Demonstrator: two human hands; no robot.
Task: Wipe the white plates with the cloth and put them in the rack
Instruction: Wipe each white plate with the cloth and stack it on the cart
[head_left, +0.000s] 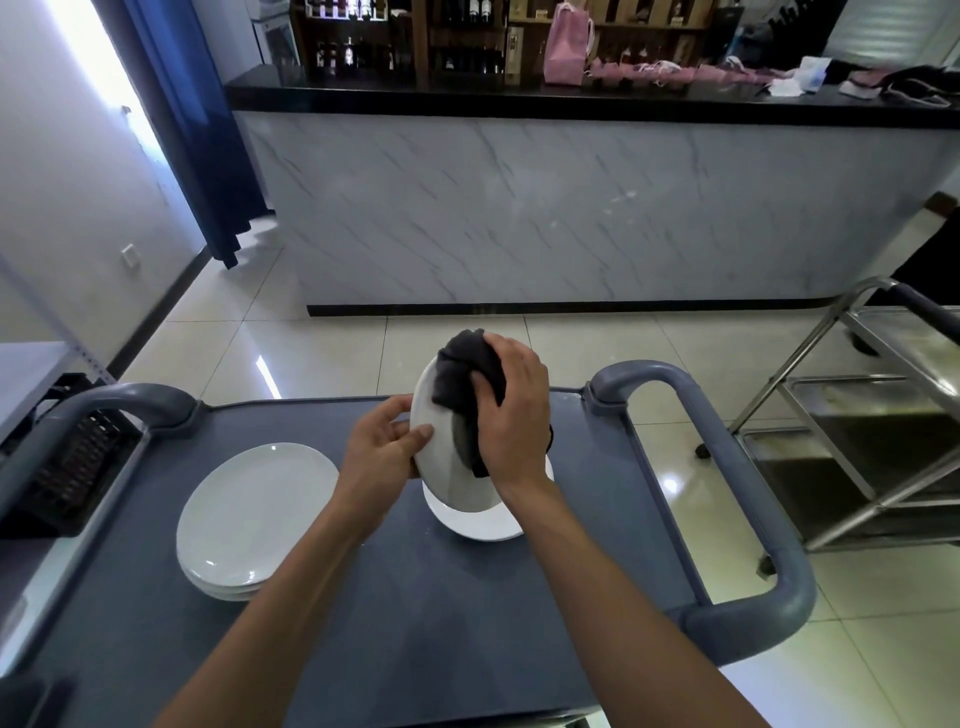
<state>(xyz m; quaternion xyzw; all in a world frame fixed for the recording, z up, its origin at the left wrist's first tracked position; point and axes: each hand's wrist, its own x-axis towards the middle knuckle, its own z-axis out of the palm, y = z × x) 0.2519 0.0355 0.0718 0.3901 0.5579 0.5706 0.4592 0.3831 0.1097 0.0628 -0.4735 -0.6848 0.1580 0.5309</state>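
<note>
Hands meet above the grey cart (395, 597): the left hand (382, 447) grips the rim of a white plate (441, 457), thumb on its face and fingers curled behind, holding it tilted nearly upright. The right hand (511, 410) clutches a dark cloth (462, 374) bunched in its fingers and presses it against the plate's upper face. Just beneath the tilted plate, another white plate (480, 522) lies flat on the cart top. A stack of white plates (249, 519) sits to the left, well apart. A black rack (72, 467) stands beside the cart's left edge, and a steel trolley (872, 415) stands on the right.
</note>
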